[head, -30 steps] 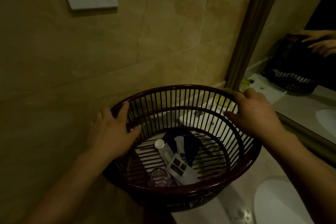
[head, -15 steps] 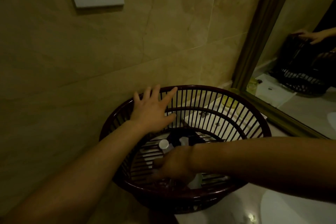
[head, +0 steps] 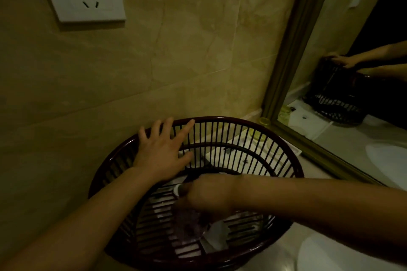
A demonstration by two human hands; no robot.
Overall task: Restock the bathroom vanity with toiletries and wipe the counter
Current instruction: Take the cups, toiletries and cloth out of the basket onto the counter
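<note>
From the head camera, the dark slatted basket [head: 242, 121] stands on the counter [head: 284, 248] at its back edge, against the tiled wall and just left of the mirror [head: 352, 99]. The left hand [head: 161, 154] lies flat on the basket's far left rim, fingers straight and spread, steadying it. The right hand [head: 207, 193] is down inside the basket, over the toiletries on its floor. It is blurred, so I cannot tell whether its fingers are clamped on anything. Its fingertips sit by the white cap of a small bottle [head: 177, 189]. A clear cup [head: 189, 224] and a white sachet [head: 217, 237] lie toward the near rim, just below that hand.

The step in hand looks like picking one toiletry out. To do it well, hold the left palm firm so the light basket does not slide toward the sink [head: 334, 255]. Take the bottle by its body, not the cap, and lift straight up, clear of the slats. The cup beside it could tip if it is brushed.
</note>
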